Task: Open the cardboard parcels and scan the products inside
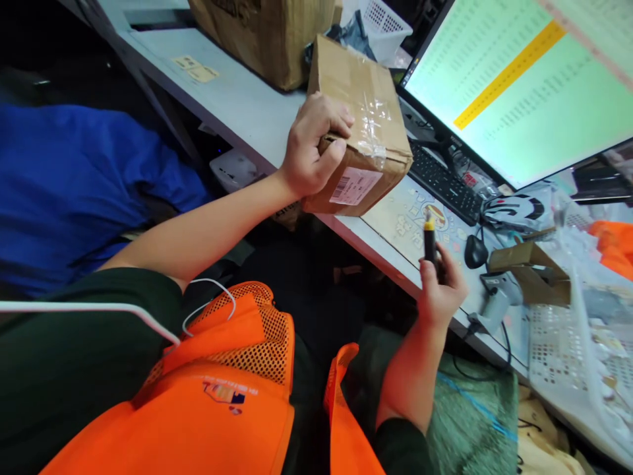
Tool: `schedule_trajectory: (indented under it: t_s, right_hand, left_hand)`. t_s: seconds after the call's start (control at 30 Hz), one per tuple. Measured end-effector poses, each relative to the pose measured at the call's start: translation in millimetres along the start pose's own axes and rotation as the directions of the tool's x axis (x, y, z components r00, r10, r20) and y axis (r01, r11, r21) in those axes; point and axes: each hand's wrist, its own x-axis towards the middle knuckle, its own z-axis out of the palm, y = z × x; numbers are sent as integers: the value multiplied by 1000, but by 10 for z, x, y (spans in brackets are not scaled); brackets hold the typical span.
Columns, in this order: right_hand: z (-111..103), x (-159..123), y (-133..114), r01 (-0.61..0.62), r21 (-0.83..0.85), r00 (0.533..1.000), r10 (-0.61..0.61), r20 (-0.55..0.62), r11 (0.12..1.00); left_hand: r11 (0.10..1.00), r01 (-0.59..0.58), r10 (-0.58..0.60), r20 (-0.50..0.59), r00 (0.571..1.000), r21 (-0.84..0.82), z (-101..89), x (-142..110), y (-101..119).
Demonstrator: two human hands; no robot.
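In the upper centre of the frame, the left hand [314,146] was partly closed, gripping the near left corner of a taped cardboard box [383,122], thumb and fingers pressed on it. The box sat at the front edge of the desk [242,82], a shipping label [355,186] on its near side. Right of centre, the right hand [442,290] was curled closed around a black-and-yellow utility knife [430,243], which stood upright in the frame, apart from the box. A larger carton [264,39] stood at the top; the keyboard [442,185], mouse [476,252] and barcode scanner [498,300] lay to the right, below the monitor [514,86]
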Motion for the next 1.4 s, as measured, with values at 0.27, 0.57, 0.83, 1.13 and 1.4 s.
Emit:
schedule_trajectory:
  t_s: [0.27, 0.57, 0.83, 1.13, 1.4]
  right_hand:
    - [258, 126, -693, 269, -118, 963, -263, 63, 956]
    - [222, 217, -935, 338, -173, 936, -311, 167, 925]
    - [386, 162, -1031, 419, -236, 902, -374, 213, 877]
    - [476, 216, -1136, 386, -296, 919, -337, 204, 874]
    - [547, 181, -1196, 369, -328, 927, -319, 197, 870]
  left_hand:
    - [989, 85, -88, 23, 996, 118, -52, -4, 121]
    - [962, 211, -222, 47, 974, 176, -10, -69, 126]
    - [973, 186, -194, 47, 980, 139, -2, -54, 145]
    - [984, 132, -136, 29, 990, 119, -3, -56, 135]
    - [992, 75, -74, -17, 997, 106, -1, -76, 117]
